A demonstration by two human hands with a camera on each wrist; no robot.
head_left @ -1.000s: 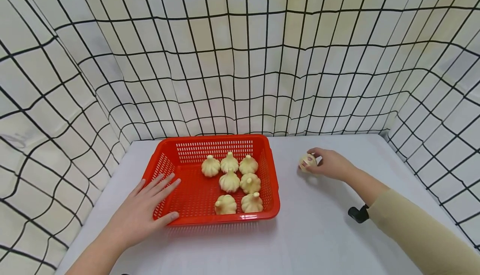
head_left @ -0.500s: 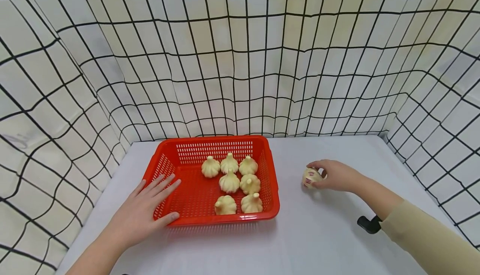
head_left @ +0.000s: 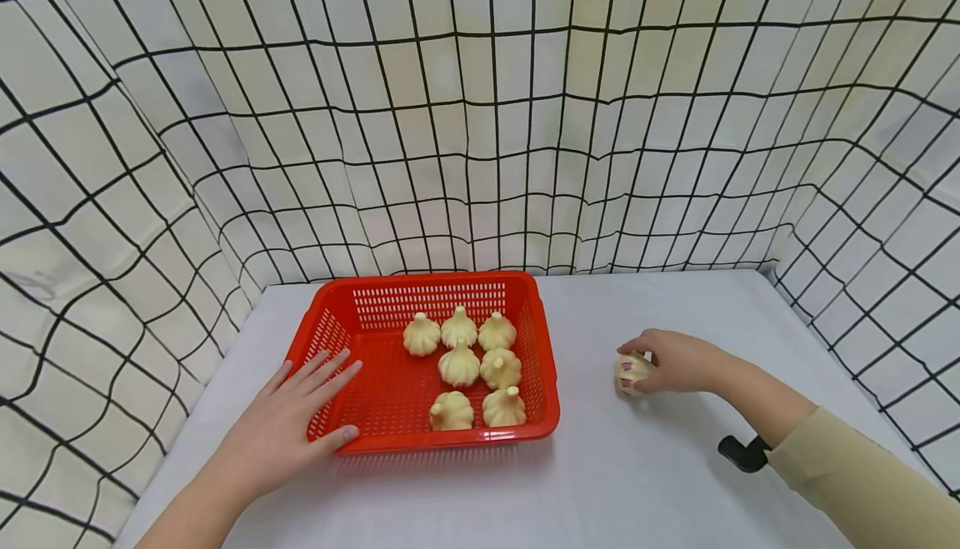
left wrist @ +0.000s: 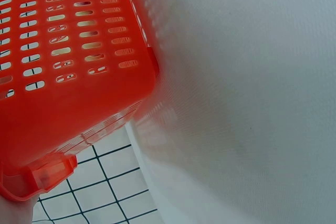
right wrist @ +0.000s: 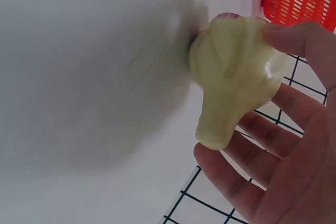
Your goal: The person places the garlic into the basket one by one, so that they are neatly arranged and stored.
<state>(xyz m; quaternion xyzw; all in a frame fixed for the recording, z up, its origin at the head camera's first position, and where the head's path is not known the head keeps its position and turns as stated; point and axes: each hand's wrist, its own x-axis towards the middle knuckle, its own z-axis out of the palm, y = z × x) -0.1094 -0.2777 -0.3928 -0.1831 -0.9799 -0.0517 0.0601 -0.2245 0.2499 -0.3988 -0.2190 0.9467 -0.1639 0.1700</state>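
Note:
My right hand (head_left: 678,361) holds a pale garlic bulb (head_left: 632,374) with reddish marks, to the right of a red slotted basket (head_left: 442,441). In the right wrist view the thumb presses one side of the bulb (right wrist: 236,66) and the fingers curl round the other; its stem points down toward the fingertips. The bulb is at or just above the white tabletop; I cannot tell which. Over the basket's left front corner lies my left hand (head_left: 277,424), fingers spread and straight. In the left wrist view the basket's wall (left wrist: 79,87) fills the upper left.
Several garlic bulbs (head_left: 460,363) sit inside the basket, mostly in its right half. White cloth with a black grid (head_left: 495,132) stands behind the table (head_left: 600,482) and along both sides. A black strap piece (head_left: 744,453) hangs at my right wrist.
My right hand has moved nearer to me and slightly right, carrying the garlic bulb, whose reddish marks have turned in the grip. The left hand and basket have stayed put.

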